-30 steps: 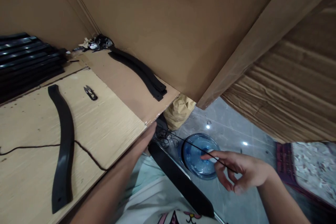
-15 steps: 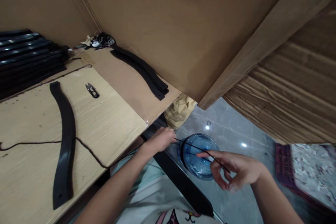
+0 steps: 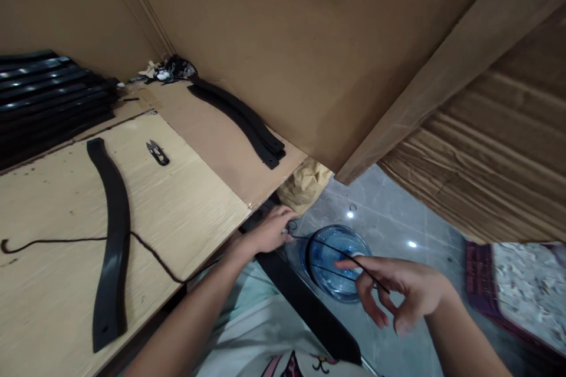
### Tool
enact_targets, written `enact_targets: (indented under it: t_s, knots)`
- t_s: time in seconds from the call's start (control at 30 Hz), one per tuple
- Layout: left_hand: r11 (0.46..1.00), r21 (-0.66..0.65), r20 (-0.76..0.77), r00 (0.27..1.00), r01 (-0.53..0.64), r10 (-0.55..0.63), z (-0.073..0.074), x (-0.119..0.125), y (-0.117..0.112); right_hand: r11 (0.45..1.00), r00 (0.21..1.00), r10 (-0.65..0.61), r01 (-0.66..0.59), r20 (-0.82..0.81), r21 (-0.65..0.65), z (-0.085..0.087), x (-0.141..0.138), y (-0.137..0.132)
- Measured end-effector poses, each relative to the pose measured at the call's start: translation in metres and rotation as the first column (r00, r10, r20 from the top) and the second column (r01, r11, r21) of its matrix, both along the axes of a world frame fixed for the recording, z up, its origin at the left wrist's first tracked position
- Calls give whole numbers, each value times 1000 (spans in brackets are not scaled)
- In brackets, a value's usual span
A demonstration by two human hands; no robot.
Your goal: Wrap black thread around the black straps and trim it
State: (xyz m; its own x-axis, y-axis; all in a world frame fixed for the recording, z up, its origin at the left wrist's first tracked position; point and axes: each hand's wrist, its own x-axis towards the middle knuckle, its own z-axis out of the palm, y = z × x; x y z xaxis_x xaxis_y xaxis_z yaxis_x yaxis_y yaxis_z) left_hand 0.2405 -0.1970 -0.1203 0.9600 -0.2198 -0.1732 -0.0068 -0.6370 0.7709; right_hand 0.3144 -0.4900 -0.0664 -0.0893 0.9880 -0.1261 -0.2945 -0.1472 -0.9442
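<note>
Over my lap, my left hand (image 3: 270, 231) has its thumb and fingers at the near end of a thin black cord (image 3: 327, 244). Small loops of cord show by its fingertips. The cord stretches to my right hand (image 3: 398, 287), whose bent fingers it runs across and between. A long black strip (image 3: 305, 306) lies across my lap beneath my left wrist. On the table, a curved black strip (image 3: 115, 218) rests over another length of black cord (image 3: 157, 258). A pair of black thread snips (image 3: 158, 153) lies beside it.
Two curved black strips (image 3: 239, 121) lie by the cardboard wall (image 3: 309, 41). Glossy black strips (image 3: 44, 94) are stacked at the far left, near a heap of scraps (image 3: 172, 69). A blue water jug (image 3: 340, 262) and a purple basket (image 3: 480, 283) of white pieces stand on the floor.
My left hand's fingers have spread a little, and small cord loops now show beside them. The right hand has shifted slightly downward, with the cord still across its fingers.
</note>
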Motion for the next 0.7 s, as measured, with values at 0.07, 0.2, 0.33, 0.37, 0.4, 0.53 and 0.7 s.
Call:
enact_targets:
  t_s: [0.07, 0.2, 0.33, 0.37, 0.4, 0.53, 0.7]
  knots:
    - [966, -185, -23, 982, 180, -187, 12, 2, -20, 998, 999, -36, 36, -17, -48, 5, -2, 4]
    - [837, -433, 51, 937, 334, -347, 38, 5, -55, 994, 997, -76, 76, 3, -82, 18, -5, 13]
    - [794, -517, -41, 917, 320, -396, 42, 13, -63, 987, 990, -133, 137, 48, -83, 31, -8, 14]
    - [807, -513, -100, 914, 291, -393, 38, 15, -60, 985, 986, -156, 160, 66, -70, 35, -9, 12]
    - [834, -491, -165, 913, 251, -372, 32, 17, -55, 982, 981, -177, 181, 82, -54, 38, -9, 9]
    - [991, -98, -267, 957, 89, -113, -3, 20, -22, 970, 962, -240, 244, 127, -20, 52, -11, -8]
    - [978, 184, -251, 957, -100, 145, -35, 17, 26, 986, 978, -146, 155, 148, -55, 63, -12, -24]
